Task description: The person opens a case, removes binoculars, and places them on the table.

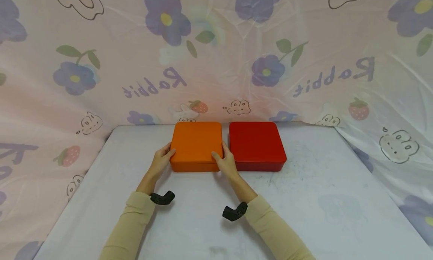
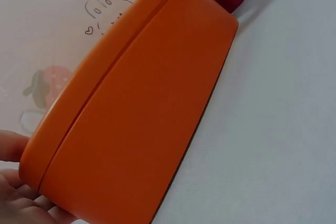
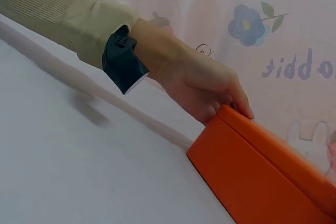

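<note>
An orange lidded box [image 1: 196, 142] with rounded corners sits on the white table, a thin seam running below its lid. My left hand [image 1: 161, 160] grips its left side, thumb on the lid's edge and fingers along the side wall. On the opposite side my right hand [image 1: 226, 163] holds it the same way, thumb over the top near the front corner. The right wrist view catches the left hand [image 3: 207, 90] across the box [image 3: 252, 166]. Close to the right hand's fingers stands a red box [image 1: 257, 143] of similar shape. What either box contains is hidden.
The white table [image 1: 324, 199] reaches back to a hanging cloth [image 1: 216, 57] printed with flowers, rabbits and strawberries, which also runs along both sides. A narrow gap separates the two boxes. Black wrist mounts [image 1: 163, 198] stick out inward from both forearms.
</note>
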A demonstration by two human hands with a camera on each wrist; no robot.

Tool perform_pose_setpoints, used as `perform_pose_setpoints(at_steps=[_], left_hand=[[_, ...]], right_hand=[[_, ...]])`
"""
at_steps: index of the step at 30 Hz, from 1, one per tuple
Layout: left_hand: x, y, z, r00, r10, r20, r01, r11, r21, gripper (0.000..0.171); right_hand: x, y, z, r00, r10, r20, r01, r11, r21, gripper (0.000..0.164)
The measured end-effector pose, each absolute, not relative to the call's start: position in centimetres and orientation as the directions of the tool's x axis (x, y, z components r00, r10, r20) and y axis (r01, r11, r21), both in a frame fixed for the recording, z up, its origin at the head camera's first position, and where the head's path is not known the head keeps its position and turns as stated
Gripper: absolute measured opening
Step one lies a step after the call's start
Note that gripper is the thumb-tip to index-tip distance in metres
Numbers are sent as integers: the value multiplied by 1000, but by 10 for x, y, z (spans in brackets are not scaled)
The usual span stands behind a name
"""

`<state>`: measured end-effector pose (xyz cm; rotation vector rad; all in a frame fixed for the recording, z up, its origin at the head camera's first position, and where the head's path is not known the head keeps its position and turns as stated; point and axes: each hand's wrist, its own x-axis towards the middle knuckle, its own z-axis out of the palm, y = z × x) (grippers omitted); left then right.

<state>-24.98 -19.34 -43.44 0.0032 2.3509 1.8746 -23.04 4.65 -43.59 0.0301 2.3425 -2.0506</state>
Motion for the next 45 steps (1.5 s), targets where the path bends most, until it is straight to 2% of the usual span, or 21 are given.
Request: perform_pose_setpoints(at_steps=[7,15,23,36,45], left_hand=[[-251,-192,-435,-990,105,-90,-66,209,976,56],[-252,-193,-428,-992,120,-29,6,289,957,56],[-249,-199,-420,-992,122,-29,13,328,945,57],[-242,-202,-404,-990,144,8,55,329,943,58],[-236,-210,-402,-981,179,75,121,261,958,73]], right_hand=[[-229,47,-436,-1000,17,-24,25,93,-995,70],[-230,49,-432,-1000,0,-10,10,89,-996,69],[-227,48,-418,-1000,-30,4,-6,64,-998,68],[-223,55,-410,-1000,-27,11,-10,-26,-1000,58],[-226,59,-402,-998,25,-52,50,-70,-996,50]])
